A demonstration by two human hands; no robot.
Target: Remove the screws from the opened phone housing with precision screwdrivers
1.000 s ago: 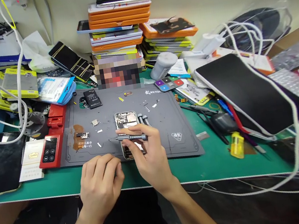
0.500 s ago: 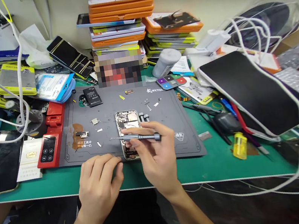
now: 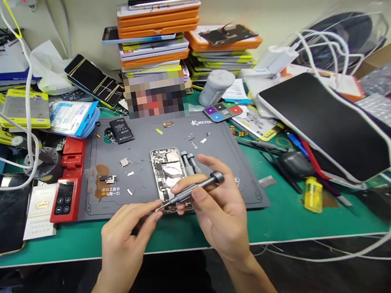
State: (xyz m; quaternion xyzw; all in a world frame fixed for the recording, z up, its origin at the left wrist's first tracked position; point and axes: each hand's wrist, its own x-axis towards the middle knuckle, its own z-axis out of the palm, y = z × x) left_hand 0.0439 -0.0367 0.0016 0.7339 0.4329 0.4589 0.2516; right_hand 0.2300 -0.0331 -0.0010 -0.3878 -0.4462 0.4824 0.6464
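My right hand (image 3: 219, 212) grips a slim grey precision screwdriver (image 3: 189, 192), held slantwise with its tip pointing left and down. At that tip, the thumb and forefinger of my left hand (image 3: 125, 241) are pinched together; whatever tiny thing is between them is too small to make out. Behind the screwdriver lies an opened phone (image 3: 169, 171) with its inner parts exposed, its lower end partly covered by my right fingers. More grey screwdrivers (image 3: 191, 163) lie just right of the phone. All rest on a grey work mat (image 3: 140, 175).
A phone battery (image 3: 121, 130), a small metal part (image 3: 125, 162) and a camera-like module (image 3: 108, 179) lie on the mat. At left stands a red device (image 3: 64, 201). A large black tablet (image 3: 334, 125), cables and a yellow-handled tool (image 3: 313, 195) crowd the right. Orange boxes (image 3: 159, 18) are stacked behind.
My left finger and thumb have closed at the screwdriver's tip. My right hand has turned the screwdriver, lowering its tip toward the left hand and raising its handle end.
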